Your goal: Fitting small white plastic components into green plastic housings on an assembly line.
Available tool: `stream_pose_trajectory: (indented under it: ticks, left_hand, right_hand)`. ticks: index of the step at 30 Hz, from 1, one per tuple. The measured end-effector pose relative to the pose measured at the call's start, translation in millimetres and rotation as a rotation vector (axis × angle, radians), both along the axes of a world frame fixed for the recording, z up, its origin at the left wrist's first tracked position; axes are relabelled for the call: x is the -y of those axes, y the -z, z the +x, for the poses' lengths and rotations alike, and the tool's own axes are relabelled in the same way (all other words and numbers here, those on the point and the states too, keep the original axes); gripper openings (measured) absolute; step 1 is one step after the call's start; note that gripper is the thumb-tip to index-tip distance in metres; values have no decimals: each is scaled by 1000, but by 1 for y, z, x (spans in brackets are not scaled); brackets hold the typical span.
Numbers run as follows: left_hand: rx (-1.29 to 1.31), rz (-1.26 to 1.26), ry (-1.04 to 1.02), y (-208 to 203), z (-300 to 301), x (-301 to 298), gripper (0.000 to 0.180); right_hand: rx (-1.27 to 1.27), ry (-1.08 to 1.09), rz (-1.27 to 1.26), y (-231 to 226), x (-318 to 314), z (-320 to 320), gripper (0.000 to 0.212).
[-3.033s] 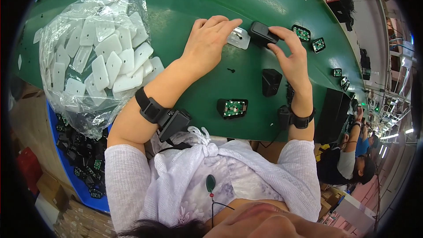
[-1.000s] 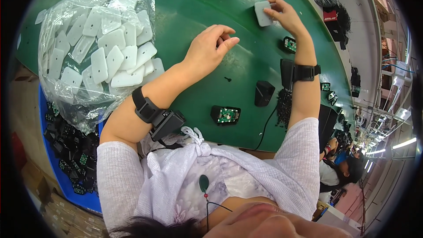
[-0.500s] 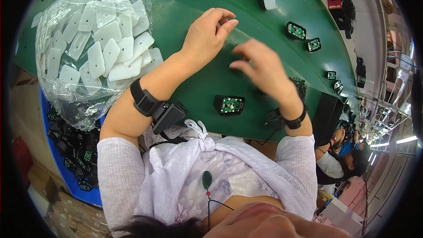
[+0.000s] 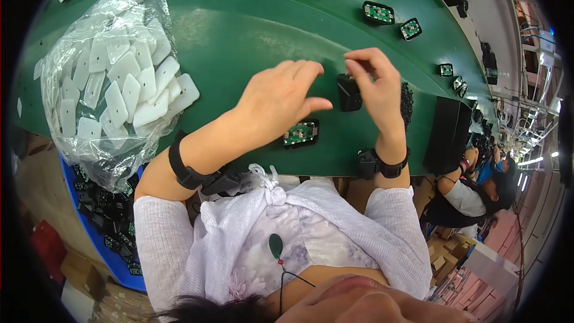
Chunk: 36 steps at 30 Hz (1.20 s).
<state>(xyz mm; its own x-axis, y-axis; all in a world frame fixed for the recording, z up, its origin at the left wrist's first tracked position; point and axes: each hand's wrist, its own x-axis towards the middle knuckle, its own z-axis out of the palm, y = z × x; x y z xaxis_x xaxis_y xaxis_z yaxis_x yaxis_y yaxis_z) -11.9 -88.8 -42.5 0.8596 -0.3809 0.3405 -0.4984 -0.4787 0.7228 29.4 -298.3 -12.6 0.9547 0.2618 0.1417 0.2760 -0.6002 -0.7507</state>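
Person's left hand point(image 4: 272, 103) spread, thumb apart, near circuit board point(image 4: 301, 134); right hand point(image 4: 378, 91) curled beside black housing point(image 4: 348, 98), grip cannot be determined

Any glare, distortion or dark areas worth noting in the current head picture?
Head view: bright glare streaks the clear plastic bag, and a pale sheen lies on the green table; head view: fisheye bending curves the table's far edge, with corners black; head view: light tubes at right glow white; head view: the left hand's outline reads clearly.
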Motion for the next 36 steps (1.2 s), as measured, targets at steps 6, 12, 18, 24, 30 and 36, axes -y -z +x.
stream_pose_trajectory:
  ticks: [6, 12, 18, 24, 30, 36]
  left_hand:
    - [77, 98, -25, 22, 10, -1, 30]
    - [244, 402, -299, -38, -8, -43, 28]
    - [187, 678, -714, -41, -25, -116, 34]
    - [219, 771, -787, 0, -23, -139, 27]
    - [116, -69, -665, -56, -6, -94, 10]
    - [-386, -867, -260, -25, 26, -32, 16]
  right_hand:
    - [-21, 109, 307, 4, 9, -1, 8]
    - [-38, 60, 423, 10, 7, -4, 8]
    - [-68, 27, 425, 16, 8, -4, 7]
    - [-63, -7, 450, 14, 2, -5, 7]
    - [-95, -41, 575, -2, -12, -4, 7]
    - [-10, -193, 652, -31, -50, -2, 7]
